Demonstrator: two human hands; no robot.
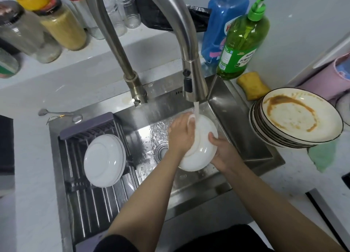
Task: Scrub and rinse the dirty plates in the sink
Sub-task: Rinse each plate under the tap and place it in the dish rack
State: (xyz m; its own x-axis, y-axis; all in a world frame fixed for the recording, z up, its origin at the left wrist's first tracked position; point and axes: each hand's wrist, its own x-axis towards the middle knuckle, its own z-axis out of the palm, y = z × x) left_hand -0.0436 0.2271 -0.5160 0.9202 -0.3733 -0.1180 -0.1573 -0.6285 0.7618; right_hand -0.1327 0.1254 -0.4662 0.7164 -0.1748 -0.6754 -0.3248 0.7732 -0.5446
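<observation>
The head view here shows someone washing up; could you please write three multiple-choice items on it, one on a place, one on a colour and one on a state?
1. Where is the stack of dirty plates?
A. on the counter right of the sink
B. in the drying rack
C. under the faucet

2. What colour is the pump bottle?
A. red
B. green
C. white

3. What is the state of the faucet?
A. off
B. dripping onto the counter
C. running onto the held plate

Answers: 1 A, the stack sits at the sink's right edge, its top plate smeared brown. 2 B, its body and pump are green. 3 C, a stream falls onto the white plate, which the left hand and right hand grip.
</observation>
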